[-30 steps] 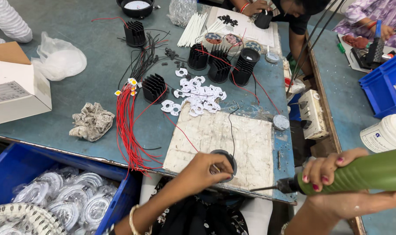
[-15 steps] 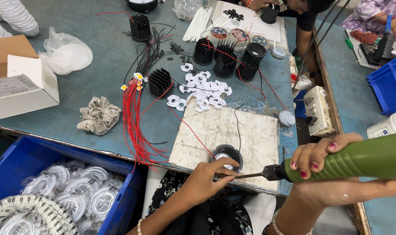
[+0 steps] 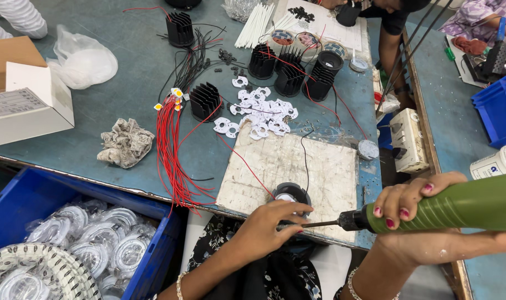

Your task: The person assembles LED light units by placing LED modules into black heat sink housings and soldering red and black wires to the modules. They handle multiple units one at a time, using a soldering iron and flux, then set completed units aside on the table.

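My left hand [image 3: 269, 226] rests at the near edge of a white work board [image 3: 314, 166], its fingers pinching the tip of a driver bit beside a round black lamp housing [image 3: 290, 194] with a red and a black wire. My right hand [image 3: 425, 222] grips a green electric screwdriver [image 3: 464, 203] held level, its bit pointing left toward the housing.
Black finned heat sinks [image 3: 205, 100], a pile of small white round plates [image 3: 258, 111], a bundle of red wires [image 3: 172, 150], a crumpled rag [image 3: 125, 143] and a cardboard box [image 3: 25, 105] lie on the grey table. A blue bin [image 3: 153, 261] of wrapped rings sits lower left. Another person works across the table.
The screwdriver bit has moved left to my left hand's fingertips by the housing. The view has shifted slightly closer.
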